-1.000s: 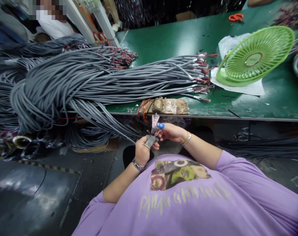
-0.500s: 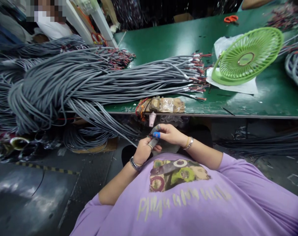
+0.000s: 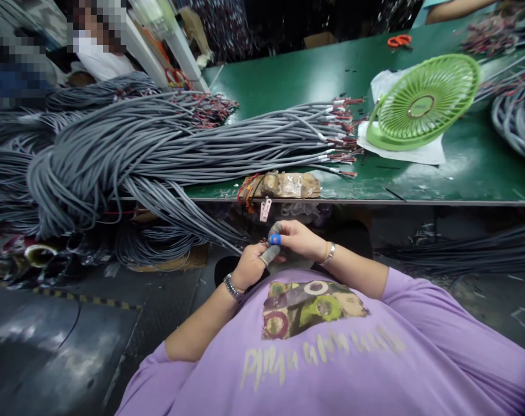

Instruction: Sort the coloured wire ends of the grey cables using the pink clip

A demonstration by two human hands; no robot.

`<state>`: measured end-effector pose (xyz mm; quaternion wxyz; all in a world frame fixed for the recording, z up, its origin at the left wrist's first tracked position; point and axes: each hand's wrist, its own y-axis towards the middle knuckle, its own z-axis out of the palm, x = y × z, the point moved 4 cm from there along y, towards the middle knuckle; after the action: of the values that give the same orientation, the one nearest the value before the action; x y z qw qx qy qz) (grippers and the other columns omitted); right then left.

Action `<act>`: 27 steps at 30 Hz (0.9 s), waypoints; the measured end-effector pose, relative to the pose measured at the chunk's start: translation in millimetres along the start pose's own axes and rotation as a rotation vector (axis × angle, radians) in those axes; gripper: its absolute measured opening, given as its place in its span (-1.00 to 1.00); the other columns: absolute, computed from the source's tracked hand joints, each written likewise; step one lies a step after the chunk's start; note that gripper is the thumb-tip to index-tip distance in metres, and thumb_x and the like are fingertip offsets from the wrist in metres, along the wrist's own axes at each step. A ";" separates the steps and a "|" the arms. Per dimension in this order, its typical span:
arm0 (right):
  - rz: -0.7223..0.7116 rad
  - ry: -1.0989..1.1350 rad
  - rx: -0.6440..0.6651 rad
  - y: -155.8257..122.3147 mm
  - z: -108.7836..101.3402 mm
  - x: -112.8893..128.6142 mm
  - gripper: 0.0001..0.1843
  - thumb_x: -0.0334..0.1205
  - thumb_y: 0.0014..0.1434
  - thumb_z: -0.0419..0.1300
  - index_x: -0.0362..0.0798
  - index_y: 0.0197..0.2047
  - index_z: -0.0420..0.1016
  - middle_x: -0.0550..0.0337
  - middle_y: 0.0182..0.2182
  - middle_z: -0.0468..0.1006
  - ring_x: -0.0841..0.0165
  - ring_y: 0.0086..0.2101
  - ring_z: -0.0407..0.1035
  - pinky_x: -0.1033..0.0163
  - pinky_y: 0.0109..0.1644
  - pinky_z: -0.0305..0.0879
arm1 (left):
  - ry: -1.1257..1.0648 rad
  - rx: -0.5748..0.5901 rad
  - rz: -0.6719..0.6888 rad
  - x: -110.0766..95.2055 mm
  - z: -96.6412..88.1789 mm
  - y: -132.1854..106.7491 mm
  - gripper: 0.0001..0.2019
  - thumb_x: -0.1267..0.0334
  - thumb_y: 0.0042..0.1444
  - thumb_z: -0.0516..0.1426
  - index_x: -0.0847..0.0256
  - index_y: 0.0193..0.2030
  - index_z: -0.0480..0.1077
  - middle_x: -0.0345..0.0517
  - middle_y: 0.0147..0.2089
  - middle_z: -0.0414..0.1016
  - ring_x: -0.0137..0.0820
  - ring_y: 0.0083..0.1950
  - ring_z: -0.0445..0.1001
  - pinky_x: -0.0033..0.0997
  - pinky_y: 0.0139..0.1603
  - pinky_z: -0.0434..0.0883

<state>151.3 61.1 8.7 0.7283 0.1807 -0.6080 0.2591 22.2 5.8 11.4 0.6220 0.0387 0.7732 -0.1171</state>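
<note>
Both hands meet just below the front edge of the green table (image 3: 462,179), close to my chest. My left hand (image 3: 250,267), with a grey wrap on the thumb, is closed round the end of a grey cable (image 3: 202,222) that runs up to the left into the big bundle. My right hand (image 3: 298,238), with a blue finger cot on one fingertip, pinches the thin red and dark wires at that cable's tip. A small pink piece (image 3: 265,209) hangs from the table edge just above the hands.
A huge bundle of grey cables (image 3: 128,144) covers the table's left half and spills off it. A taped block (image 3: 282,185) lies at the front edge. A green fan (image 3: 422,103) stands on white paper at right; orange scissors (image 3: 398,40) lie behind. Another person sits at back left.
My hands have drawn slightly down and closer together, away from the pink piece, which now hangs free above them. The view has shifted a little to the right.
</note>
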 end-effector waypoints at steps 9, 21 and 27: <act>0.051 0.066 -0.064 6.6 10.0 -2.5 -0.68 -0.04 -0.14 0.39 -0.12 -0.49 0.47 0.26 -0.57 0.44 0.49 -0.55 0.21 0.33 -0.45 0.14 | -0.139 -0.195 -0.020 9.0 -2.5 -12.9 -0.59 -0.07 0.11 0.18 0.27 -0.45 0.58 0.04 -0.44 0.62 -0.28 -0.44 0.58 -0.33 -0.32 0.50; 0.074 0.153 -0.145 12.5 11.7 -9.0 -0.58 0.03 -0.24 0.46 -0.10 -0.50 0.45 0.30 -0.60 0.41 0.53 -0.58 0.15 0.36 -0.50 0.11 | -0.266 -0.436 0.035 30.2 -7.3 -10.7 -0.62 -0.01 0.15 0.15 0.28 -0.44 0.53 0.02 -0.44 0.62 -0.31 -0.42 0.59 -0.40 -0.37 0.45; 0.063 0.141 -0.131 12.8 11.6 -6.5 -0.62 -0.01 -0.17 0.44 -0.11 -0.49 0.43 0.32 -0.59 0.37 0.53 -0.57 0.16 0.36 -0.48 0.12 | -0.290 -0.445 0.030 28.4 -7.9 -10.9 -0.63 -0.02 0.15 0.16 0.28 -0.41 0.53 0.01 -0.46 0.61 -0.29 -0.40 0.59 -0.39 -0.40 0.45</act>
<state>133.6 63.6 3.9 0.7709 0.0949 -0.5764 0.2540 6.1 -5.3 -13.2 0.7213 -0.1046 0.6820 0.0608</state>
